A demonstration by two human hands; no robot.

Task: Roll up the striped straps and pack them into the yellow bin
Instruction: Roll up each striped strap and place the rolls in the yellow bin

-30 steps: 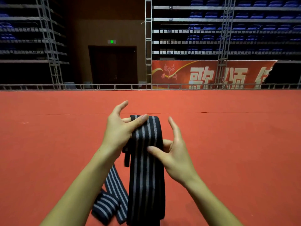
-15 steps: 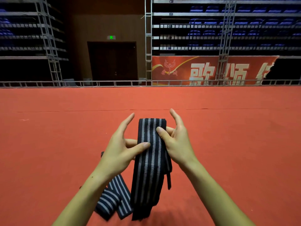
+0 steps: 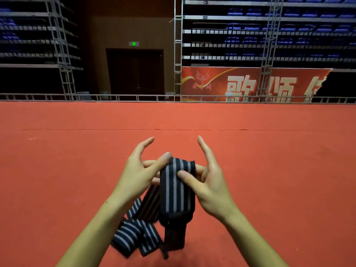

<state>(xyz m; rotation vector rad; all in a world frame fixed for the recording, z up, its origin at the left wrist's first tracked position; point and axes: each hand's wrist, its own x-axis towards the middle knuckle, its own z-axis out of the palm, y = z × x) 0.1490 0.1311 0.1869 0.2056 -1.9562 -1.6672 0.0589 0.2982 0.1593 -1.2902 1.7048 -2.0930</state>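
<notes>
Both hands pinch the striped strap [image 3: 176, 182] between thumbs and fingers.
My left hand [image 3: 138, 174] takes its top edge, my right hand [image 3: 209, 182] its side; its tail hangs over the red carpet [image 3: 269, 151].

A red carpeted floor [image 3: 77, 170] is stretching flat from the near edge of the view out to a low metal railing [image 3: 134, 97] at its far side. A thin dark seam [image 3: 115, 129] is running across it from left to right. A striped strap [image 3: 133, 236] (dark with pale lengthwise stripes) is lying loosely bunched on the carpet near the bottom of the view.
</notes>
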